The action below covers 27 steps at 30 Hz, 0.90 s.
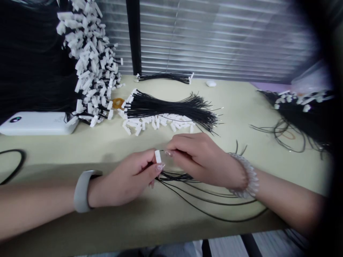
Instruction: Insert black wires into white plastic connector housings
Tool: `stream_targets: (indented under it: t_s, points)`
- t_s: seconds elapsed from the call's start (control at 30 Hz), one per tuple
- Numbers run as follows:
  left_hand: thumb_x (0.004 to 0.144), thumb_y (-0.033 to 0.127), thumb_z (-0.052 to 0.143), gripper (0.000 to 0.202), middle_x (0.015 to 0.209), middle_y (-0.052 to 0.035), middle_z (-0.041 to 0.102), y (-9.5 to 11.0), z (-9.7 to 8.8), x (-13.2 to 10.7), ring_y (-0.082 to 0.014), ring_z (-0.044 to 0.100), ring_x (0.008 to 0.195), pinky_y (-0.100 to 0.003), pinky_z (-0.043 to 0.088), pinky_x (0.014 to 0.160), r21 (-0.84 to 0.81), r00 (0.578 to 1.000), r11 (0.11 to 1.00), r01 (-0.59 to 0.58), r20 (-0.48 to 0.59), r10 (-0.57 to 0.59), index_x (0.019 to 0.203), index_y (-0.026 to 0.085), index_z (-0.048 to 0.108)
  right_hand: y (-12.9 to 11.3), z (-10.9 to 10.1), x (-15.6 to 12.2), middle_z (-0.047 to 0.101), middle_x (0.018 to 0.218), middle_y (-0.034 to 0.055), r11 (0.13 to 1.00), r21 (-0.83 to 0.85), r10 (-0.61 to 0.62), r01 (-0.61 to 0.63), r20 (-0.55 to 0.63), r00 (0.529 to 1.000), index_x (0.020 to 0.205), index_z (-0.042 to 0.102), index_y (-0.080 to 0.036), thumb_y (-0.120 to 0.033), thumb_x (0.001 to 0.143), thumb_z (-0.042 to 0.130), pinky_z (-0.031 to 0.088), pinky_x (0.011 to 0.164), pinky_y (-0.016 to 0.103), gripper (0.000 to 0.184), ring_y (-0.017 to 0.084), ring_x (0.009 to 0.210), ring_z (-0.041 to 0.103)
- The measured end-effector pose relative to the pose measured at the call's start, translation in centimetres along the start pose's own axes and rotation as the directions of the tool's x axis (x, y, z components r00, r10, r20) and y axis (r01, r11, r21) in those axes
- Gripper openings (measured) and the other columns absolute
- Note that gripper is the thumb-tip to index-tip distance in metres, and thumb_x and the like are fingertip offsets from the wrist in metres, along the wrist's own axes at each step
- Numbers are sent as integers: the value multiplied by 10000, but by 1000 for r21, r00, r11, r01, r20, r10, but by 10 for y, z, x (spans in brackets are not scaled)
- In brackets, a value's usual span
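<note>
My left hand [128,180] pinches a small white connector [158,156] between thumb and fingertips near the table's front. Facing it, my right hand [199,159] is closed on thin black wires [187,178] whose ends meet the connector; their loose lengths run back under my right wrist. A grey band circles my left wrist and a clear bead bracelet my right. Just beyond my hands lies a bundle of black wires [171,107] with a row of loose white connectors [155,123] in front of it.
A tall heap of wires with white connectors [91,60] stands at the back left beside a white power bank [37,123]. Another small bundle [166,76] lies by the blinds. A tangled pile of wires [297,114] sits at the right. A black cable [13,164] loops at the left edge.
</note>
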<state>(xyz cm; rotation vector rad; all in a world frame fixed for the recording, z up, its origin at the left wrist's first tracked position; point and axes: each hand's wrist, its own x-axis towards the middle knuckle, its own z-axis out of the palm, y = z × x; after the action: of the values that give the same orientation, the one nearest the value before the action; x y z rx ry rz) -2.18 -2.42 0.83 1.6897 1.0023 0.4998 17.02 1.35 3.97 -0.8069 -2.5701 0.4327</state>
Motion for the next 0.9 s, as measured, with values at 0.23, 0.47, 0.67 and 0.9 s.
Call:
stream_targets:
  t_s: [0.23,0.47,0.67,0.9]
  points:
    - [894,330,341,223,688,27,450,1,0,1,-95,449,624,-224,427,576,-62,1000,998,-14,-8,14,836,178,493,0,2,0,456,598,-32,998,-2,63,-63,-4,998,699,501,-143,-174,838,418,261,549,210,165,58,558,373]
    - [895,343,334,248,682,22,467,2,0,0,-98,444,622,-226,416,568,-41,1000,999,-16,23,17,789,175,482,-3,4,0,418,559,-48,992,92,85,-82,-27,996,653,482,-142,-153,835,421,259,537,192,192,44,532,347]
    - [883,357,354,246,684,14,482,0,0,1,-107,455,622,-237,424,572,-67,1000,998,-10,24,12,778,177,485,-1,7,-1,501,625,-16,1000,0,9,-9,-43,999,743,545,-143,-165,845,413,312,562,212,168,74,576,408]
    - [862,366,421,216,699,33,474,-7,2,6,-73,518,561,-232,456,570,-457,988,889,43,-110,-104,777,171,459,-1,-16,-2,557,775,57,972,-234,-81,22,-249,965,771,589,-150,-184,795,495,368,655,266,103,143,732,485]
